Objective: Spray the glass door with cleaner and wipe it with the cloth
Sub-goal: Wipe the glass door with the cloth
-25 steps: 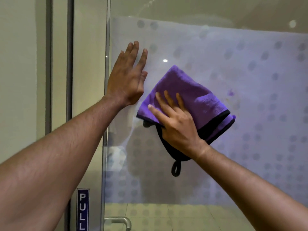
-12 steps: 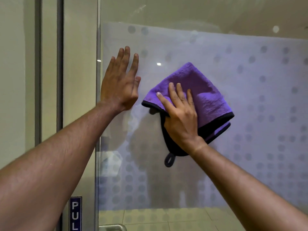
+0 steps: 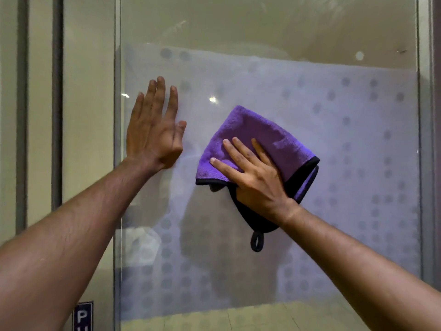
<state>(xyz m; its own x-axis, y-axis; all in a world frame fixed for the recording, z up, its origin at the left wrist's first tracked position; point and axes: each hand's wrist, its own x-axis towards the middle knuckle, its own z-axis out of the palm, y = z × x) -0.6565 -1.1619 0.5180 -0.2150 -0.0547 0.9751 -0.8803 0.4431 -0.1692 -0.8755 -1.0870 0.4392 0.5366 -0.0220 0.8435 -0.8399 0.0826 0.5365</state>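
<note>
The glass door [image 3: 346,151] fills the view, with a frosted band of grey dots across its middle. A folded purple cloth [image 3: 267,137] with black trim and a hanging loop lies flat against the glass. My right hand [image 3: 255,177] presses on the cloth's lower part with straight, spread fingers. My left hand [image 3: 155,130] rests flat on the glass near the door's left edge, fingers pointing up, a short gap left of the cloth. No spray bottle is in view.
A dark PULL sign [image 3: 82,316] sits on the frame at the bottom left. Vertical frame posts [image 3: 57,103] stand left of the glass, and another frame edge [image 3: 427,163] runs down the right side. Tiled floor shows through the glass below.
My right hand has slid the cloth to the right, away from my left hand. My left hand stays flat on the glass. The view has shifted right, hiding the door handle.
</note>
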